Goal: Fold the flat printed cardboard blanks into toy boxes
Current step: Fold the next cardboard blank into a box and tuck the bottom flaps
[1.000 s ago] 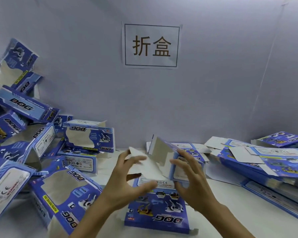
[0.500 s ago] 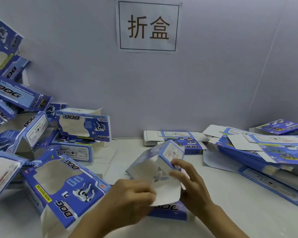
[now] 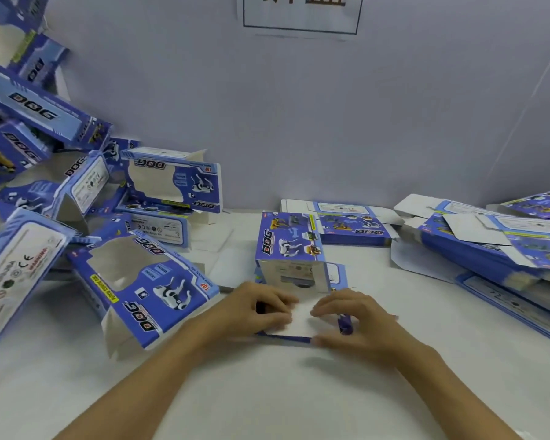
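Head view: white table (image 3: 299, 392), grey-blue wall (image 3: 299, 122) at its far edge, with the lower part of a paper sign (image 3: 300, 14) taped high on it.

Near the table's middle, a half-formed toy box (image 3: 288, 246), blue, printed "DOG", standing with its open end toward the near edge; white bottom flaps (image 3: 299, 322) spread flat on the table in front of it.

Left hand (image 3: 258, 312) palm down, fingers curled, pressing on the left side of the flaps; forearm angled in from the near-left. Right hand (image 3: 356, 325) also palm down, fingers bent, thumb low by the blue edge of the flap, pressing the right side; forearm angled in from the near-right. Fingertips of both hands close together over the white card, not quite touching. Neither hand clenched around anything, both simply bearing down on the flaps.

Along the left edge, a heap of folded boxes (image 3: 77, 217), tilted and leaning on each other. At the far edge and right side, stacks of flat blanks (image 3: 489, 249), lying overlapped.
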